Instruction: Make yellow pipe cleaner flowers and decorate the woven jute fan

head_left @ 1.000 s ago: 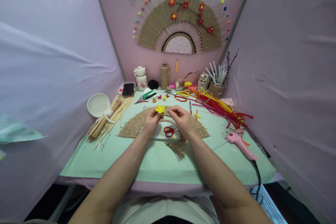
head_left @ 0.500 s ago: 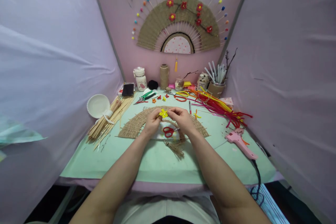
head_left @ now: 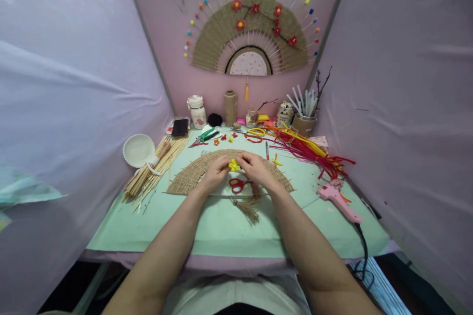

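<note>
A small yellow pipe-cleaner flower (head_left: 233, 165) sits between my two hands, low over a woven straw fan (head_left: 186, 179) lying on the green table. My left hand (head_left: 215, 173) pinches the flower from the left with closed fingers. My right hand (head_left: 255, 170) pinches it from the right, fingers closed too. Red-handled scissors (head_left: 237, 185) lie on the fan's pale centre just below my hands. A tuft of straw (head_left: 248, 210) trails from the fan toward me.
A pink glue gun (head_left: 338, 200) with a black cord lies at right. Red, orange and yellow pipe cleaners (head_left: 308, 151) spread behind it. Bamboo skewers (head_left: 157, 165) and a white paper plate (head_left: 138, 148) lie at left. Jars, twine and pliers stand at the back; a finished fan (head_left: 251, 34) hangs on the wall.
Both hands have come together and lowered the yellow flower toward the fan; earlier the left hand held it higher and the hands were slightly apart.
</note>
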Demonstrator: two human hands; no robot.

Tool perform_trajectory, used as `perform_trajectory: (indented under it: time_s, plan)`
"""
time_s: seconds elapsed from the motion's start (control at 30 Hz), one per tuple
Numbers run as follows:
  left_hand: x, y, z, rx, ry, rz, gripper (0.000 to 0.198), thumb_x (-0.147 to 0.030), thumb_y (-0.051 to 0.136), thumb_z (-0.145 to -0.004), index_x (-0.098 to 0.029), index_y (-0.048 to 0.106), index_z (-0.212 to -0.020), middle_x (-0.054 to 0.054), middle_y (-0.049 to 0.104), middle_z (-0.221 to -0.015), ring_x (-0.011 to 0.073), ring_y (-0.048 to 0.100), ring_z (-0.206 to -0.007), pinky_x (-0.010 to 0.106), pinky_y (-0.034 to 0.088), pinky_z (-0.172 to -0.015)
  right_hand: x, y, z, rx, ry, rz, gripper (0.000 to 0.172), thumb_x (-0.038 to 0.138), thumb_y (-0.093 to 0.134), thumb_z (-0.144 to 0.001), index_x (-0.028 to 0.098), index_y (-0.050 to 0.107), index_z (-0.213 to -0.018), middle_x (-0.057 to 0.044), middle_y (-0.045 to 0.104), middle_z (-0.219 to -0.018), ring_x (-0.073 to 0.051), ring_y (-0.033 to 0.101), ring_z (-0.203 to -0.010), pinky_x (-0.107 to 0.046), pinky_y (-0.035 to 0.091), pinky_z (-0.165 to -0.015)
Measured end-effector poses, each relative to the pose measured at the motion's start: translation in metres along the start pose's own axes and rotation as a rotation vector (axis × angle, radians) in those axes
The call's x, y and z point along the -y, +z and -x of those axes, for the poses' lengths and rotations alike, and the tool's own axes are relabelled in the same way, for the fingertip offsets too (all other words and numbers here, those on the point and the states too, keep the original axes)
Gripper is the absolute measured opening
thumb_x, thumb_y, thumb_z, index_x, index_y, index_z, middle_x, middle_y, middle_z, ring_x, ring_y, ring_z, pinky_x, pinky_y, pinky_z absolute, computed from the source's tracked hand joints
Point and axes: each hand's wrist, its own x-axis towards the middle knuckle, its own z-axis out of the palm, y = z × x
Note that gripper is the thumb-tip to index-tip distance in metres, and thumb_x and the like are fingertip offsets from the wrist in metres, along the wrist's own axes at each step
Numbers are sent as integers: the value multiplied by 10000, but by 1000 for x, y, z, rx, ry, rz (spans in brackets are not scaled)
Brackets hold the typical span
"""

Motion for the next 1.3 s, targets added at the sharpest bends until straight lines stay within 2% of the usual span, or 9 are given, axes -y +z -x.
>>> perform_trajectory:
  time_s: [0.1, 0.2, 0.3, 0.4, 0.57, 0.7, 0.87, 1.03, 1.3]
  plan:
    - [1, -1, 2, -6, -132, 166, 142, -215, 532, -766, -175, 642, -845, 34, 583, -841, 165, 516, -792, 285, 431, -725, 2, -3, 0, 10, -39, 19, 249, 336, 492, -822, 181, 557, -638, 28, 510, -604, -122, 446, -614, -244, 349, -595]
    - [2, -1, 4, -28, -270, 382, 209, -307, 598, -766, -182, 640, -927, 42, 591, -898, 158, 524, -798, 256, 448, -677, 2, -7, 0, 18, -56, -90, 176, 316, 519, -812, 186, 637, -811, 1, 623, -741, -139, 535, -713, -258, 410, -684]
    - [2, 0, 5, -32, -306, 510, 239, -335, 658, -731, -180, 652, -913, 45, 594, -902, 154, 531, -799, 248, 454, -677, 3, -8, 0, 37, -85, -153, 174, 290, 582, -772, 190, 668, -885, -30, 675, -864, -159, 588, -803, -287, 438, -758]
    - [3, 2, 6, -22, -310, 553, 246, -332, 682, -713, -176, 663, -902, 45, 602, -894, 151, 540, -789, 251, 458, -685, 7, -7, 1, 52, -99, -138, 152, 273, 597, -764, 189, 684, -855, -39, 688, -851, -167, 600, -799, -301, 447, -766]
    - [4, 1, 6, 33, -293, 461, 224, -351, 676, -715, -168, 669, -845, 37, 610, -852, 151, 539, -759, 258, 451, -676, 12, -7, 2, 56, -97, -81, 105, 245, 597, -755, 185, 680, -775, -23, 676, -766, -155, 583, -742, -282, 438, -719]
    - [-1, -3, 5, 53, -278, 340, 225, -355, 620, -755, -163, 666, -863, 32, 621, -822, 151, 531, -729, 261, 431, -668, 10, -8, 1, 83, -67, -87, 130, 260, 577, -766, 175, 674, -790, -18, 669, -785, -148, 574, -740, -270, 429, -699]
    - [-10, -4, 2, 45, -177, 177, 137, -234, 577, -753, -174, 675, -826, 37, 641, -826, 188, 547, -798, 298, 422, -745, 6, -7, 0, 58, -1, -107, 175, 330, 573, -770, 173, 639, -732, 14, 599, -656, -130, 516, -641, -251, 408, -623]
    - [-8, -3, 1, 46, -131, 76, 185, -133, 517, -721, -170, 670, -817, 42, 643, -846, 192, 550, -801, 310, 423, -756, 0, -6, 0, 57, 42, -67, 214, 361, 573, -764, 171, 607, -670, 29, 544, -606, -118, 458, -586, -242, 359, -573]
    - [-4, -1, -1, 109, -74, -97, 240, -76, 439, -691, -164, 625, -815, 31, 625, -830, 177, 538, -830, 303, 420, -798, -6, -3, -1, 117, 3, 182, 277, 343, 445, -844, 175, 470, -625, 30, 488, -622, -112, 415, -606, -239, 299, -577]
